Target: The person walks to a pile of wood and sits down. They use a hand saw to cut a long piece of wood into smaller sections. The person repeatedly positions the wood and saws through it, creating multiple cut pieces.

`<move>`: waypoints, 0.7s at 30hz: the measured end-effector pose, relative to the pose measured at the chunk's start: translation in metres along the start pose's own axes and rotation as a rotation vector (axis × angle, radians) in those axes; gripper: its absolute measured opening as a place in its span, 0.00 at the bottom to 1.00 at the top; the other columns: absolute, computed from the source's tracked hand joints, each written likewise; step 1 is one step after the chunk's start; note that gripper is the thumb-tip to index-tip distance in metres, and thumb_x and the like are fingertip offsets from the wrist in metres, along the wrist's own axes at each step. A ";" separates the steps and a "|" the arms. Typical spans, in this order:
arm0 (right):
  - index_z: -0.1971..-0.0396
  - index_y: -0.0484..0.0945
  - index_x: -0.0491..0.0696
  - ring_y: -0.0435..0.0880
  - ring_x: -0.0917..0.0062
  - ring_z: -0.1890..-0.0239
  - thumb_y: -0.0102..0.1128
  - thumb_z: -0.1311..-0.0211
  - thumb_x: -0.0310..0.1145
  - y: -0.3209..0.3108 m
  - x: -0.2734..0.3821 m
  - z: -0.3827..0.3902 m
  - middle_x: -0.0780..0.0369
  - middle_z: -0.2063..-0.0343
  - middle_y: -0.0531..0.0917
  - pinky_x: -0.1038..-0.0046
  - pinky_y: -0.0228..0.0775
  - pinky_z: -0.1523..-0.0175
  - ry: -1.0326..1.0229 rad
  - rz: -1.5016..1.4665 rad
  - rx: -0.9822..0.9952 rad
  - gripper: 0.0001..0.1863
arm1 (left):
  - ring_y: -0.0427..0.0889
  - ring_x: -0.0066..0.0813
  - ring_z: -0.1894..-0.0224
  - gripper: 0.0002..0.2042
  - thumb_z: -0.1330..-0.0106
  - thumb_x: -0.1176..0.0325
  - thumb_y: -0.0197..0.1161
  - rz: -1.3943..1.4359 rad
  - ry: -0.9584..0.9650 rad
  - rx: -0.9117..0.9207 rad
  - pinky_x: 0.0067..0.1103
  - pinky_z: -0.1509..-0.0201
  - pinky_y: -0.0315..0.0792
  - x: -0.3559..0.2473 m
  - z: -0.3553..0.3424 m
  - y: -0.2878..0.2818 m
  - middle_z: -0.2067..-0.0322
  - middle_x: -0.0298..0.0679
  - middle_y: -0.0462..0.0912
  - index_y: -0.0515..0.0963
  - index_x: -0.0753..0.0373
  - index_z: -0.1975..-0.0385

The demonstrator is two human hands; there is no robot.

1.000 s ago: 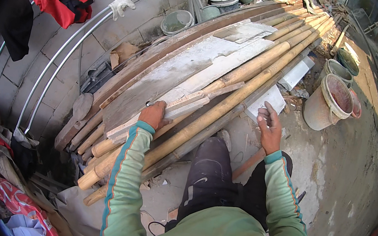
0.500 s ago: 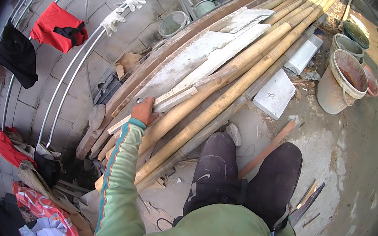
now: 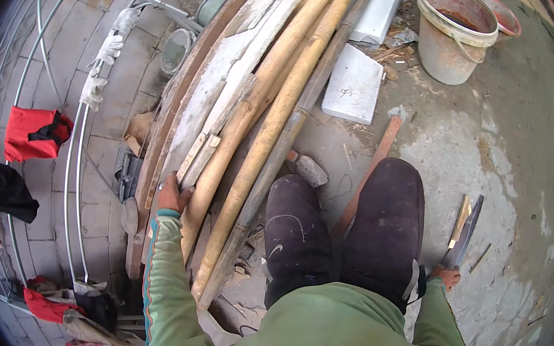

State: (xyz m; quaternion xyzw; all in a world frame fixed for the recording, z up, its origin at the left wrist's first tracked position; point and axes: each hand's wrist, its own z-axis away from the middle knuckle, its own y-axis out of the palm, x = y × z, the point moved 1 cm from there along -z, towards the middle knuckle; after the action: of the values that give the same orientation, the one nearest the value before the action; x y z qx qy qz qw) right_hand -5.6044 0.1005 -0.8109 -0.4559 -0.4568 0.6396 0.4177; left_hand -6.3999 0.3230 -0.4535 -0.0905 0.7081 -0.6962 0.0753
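My left hand (image 3: 172,195) is closed on the near end of a narrow wooden strip (image 3: 191,160), which lies on the stack of boards and bamboo poles to the left of my legs. A second short wooden strip (image 3: 202,160) lies right beside it. Down on the concrete floor to my right, my right hand (image 3: 445,275) is closed at the near end of a handsaw (image 3: 469,228). The hand covers the saw's handle, and the dark blade points away from me. A small pale stick of wood (image 3: 460,222) lies along the blade's left side.
Long bamboo poles (image 3: 272,127) run away from me beside weathered white boards (image 3: 225,63). White slabs (image 3: 353,85), a dirty bucket (image 3: 448,45) and a reddish wooden bar (image 3: 368,177) are on the floor ahead. Metal rails (image 3: 72,182) with gloves (image 3: 109,49) and red cloth (image 3: 33,133) stand left.
My view has turned right. My right hand, out of sight before, has come to the handsaw. My left hand stays at the wooden strip.
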 end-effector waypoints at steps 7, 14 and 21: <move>0.37 0.72 0.47 0.83 0.57 0.41 0.69 0.35 0.61 -0.010 -0.029 0.036 0.53 0.42 0.79 0.52 0.76 0.39 -0.108 -0.148 0.451 0.38 | 0.82 0.57 0.41 0.36 0.37 0.52 0.74 -0.006 -0.118 0.054 0.42 0.39 0.77 0.009 0.011 -0.001 0.40 0.55 0.81 0.71 0.58 0.31; 0.33 0.70 0.43 0.85 0.58 0.47 0.60 0.26 0.55 0.036 -0.072 0.022 0.48 0.43 0.82 0.56 0.78 0.42 -0.141 -0.944 0.277 0.35 | 0.83 0.55 0.43 0.37 0.37 0.55 0.74 0.007 -0.114 -0.020 0.42 0.41 0.78 -0.008 0.019 -0.006 0.43 0.51 0.82 0.69 0.54 0.27; 0.33 0.72 0.37 0.83 0.65 0.48 0.63 0.24 0.47 -0.112 -0.027 -0.016 0.52 0.45 0.83 0.64 0.76 0.44 -0.423 -1.128 0.047 0.32 | 0.84 0.51 0.44 0.35 0.34 0.55 0.72 -0.075 -0.094 -0.159 0.47 0.41 0.75 -0.009 0.031 0.021 0.41 0.48 0.81 0.69 0.54 0.27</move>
State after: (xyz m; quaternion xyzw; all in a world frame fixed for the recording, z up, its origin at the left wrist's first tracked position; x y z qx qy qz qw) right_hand -5.5695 0.1044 -0.6998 0.0032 -0.6871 0.4061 0.6024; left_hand -6.3843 0.2952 -0.4751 -0.1553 0.7530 -0.6350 0.0748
